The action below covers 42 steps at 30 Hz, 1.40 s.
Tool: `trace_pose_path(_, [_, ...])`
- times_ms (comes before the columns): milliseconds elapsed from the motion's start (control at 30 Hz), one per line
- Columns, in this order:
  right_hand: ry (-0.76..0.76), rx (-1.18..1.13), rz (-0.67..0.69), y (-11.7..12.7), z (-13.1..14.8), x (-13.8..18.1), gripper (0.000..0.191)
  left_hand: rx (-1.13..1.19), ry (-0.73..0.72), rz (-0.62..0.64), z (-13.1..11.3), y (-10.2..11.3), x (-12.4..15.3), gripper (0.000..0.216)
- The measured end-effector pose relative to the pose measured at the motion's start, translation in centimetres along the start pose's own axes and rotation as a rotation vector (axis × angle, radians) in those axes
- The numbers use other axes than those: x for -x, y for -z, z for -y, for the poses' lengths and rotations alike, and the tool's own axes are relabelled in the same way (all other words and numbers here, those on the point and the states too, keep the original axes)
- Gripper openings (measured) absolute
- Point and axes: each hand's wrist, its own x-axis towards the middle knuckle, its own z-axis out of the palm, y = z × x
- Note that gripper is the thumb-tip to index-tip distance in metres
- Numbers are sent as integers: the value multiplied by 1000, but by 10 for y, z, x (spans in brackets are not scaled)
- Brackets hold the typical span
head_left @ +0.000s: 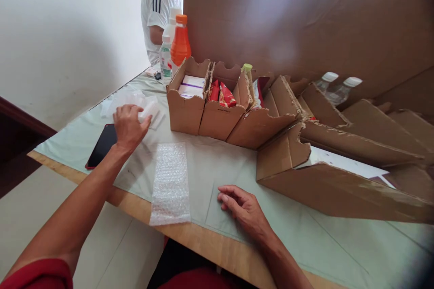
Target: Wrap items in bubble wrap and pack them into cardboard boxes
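My left hand (pixel 128 127) reaches out to the far left of the table and closes its fingers around a small white packet (pixel 149 109) lying among clear plastic wrappers (pixel 127 98). My right hand (pixel 243 208) rests on the pale green table cover (pixel 224 169) near the front edge, fingers loosely curled and apart, holding nothing. A sheet of bubble wrap (pixel 170 184) lies flat between the two hands, touching neither. A black phone (pixel 102 146) with a red edge lies just left of my left wrist.
A row of open cardboard bins (pixel 217 113) runs across the table, holding white boxes (pixel 190 86), red packets (pixel 222 95) and bottles (pixel 335 88). A tall cardboard wall (pixel 305 22) stands behind. An orange bottle (pixel 180 43) and clear bottles stand far left. Another person in a white shirt (pixel 155 9) sits beyond.
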Motion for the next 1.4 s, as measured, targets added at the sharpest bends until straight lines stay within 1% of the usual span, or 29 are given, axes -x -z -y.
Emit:
trace_pose_path(100, [15,14,4,-4,3,-1,35,76,31,100,-10,-12,-5,36])
trace_pose_path(133, [28,19,2,-5,3,0,35,104,48,115,-14,-16,-10,34])
trace_pose_path(200, [52,21,2,-3,0,2,36,163,77,90,-21,-18,-20,27])
trace_pose_path(267, [62,14,13,1,-4,5,37,227,98,29,-24,-9,-22,29])
trace_pose_path(333, [62,0,15,5,-7,8,37,345,126,-46,-25,10,-7,43])
trace_pose_path(400, [77,-30,2,5,-6,10,40,515,155,-71,-30,32,29,55])
trace_pose_path(433, [99,-61,2,4,-4,11,46,594,157,-41,-36,43,55,56])
trace_pose_path(467, [128,-106,16,1,-1,13,59,652,149,5,-44,53,83,52])
trace_pose_path(533, [183,-228,94,-6,6,16,94,792,124,174,-66,68,141,40])
trace_pose_path(567, [190,-290,136,-9,9,18,107,831,111,272,-78,73,166,35])
trace_pose_path(600, [180,-342,164,-11,11,19,111,888,61,452,-88,77,185,33])
trace_pose_path(633, [159,-379,174,-12,13,21,107,896,-4,570,-94,78,198,31])
trace_pose_path(667, [136,-397,165,-10,14,22,96,863,-56,633,-96,78,203,31])
trace_pose_path(700, [117,-400,142,-8,15,22,83,767,-82,638,-93,77,201,33])
trace_pose_path(733, [105,-393,111,-4,14,22,71,622,-75,590,-86,74,194,35])
trace_pose_path(767, [99,-381,81,1,13,21,63,458,-39,521,-76,70,182,37])
trace_pose_path(800, [96,-366,55,5,11,20,59,301,13,457,-65,66,169,38])
trace_pose_path(833, [90,-351,37,9,10,19,57,178,55,423,-54,61,155,37])
trace_pose_path(900, [85,-332,19,12,6,16,54,49,92,427,-39,49,133,28])
trace_pose_path(967, [94,-323,29,11,4,14,53,26,90,455,-36,37,123,19])
trace_pose_path(1033, [101,-311,38,9,1,13,54,34,82,471,-39,30,123,22])
trace_pose_path(1100, [96,-288,33,8,-2,11,53,62,91,449,-41,32,124,21])
trace_pose_path(1167, [88,-269,22,9,-5,9,54,89,131,386,-35,43,117,16])
trace_pose_path(1233, [82,-262,17,11,-7,8,55,105,192,301,-21,55,98,17])
trace_pose_path(1300, [74,-256,15,12,-7,7,55,102,253,203,-7,61,69,18])
trace_pose_path(1333, [70,-252,14,13,-6,7,54,95,279,155,-2,59,51,17])
trace_pose_path(1400, [60,-241,16,14,-4,6,54,87,305,91,2,48,15,13])
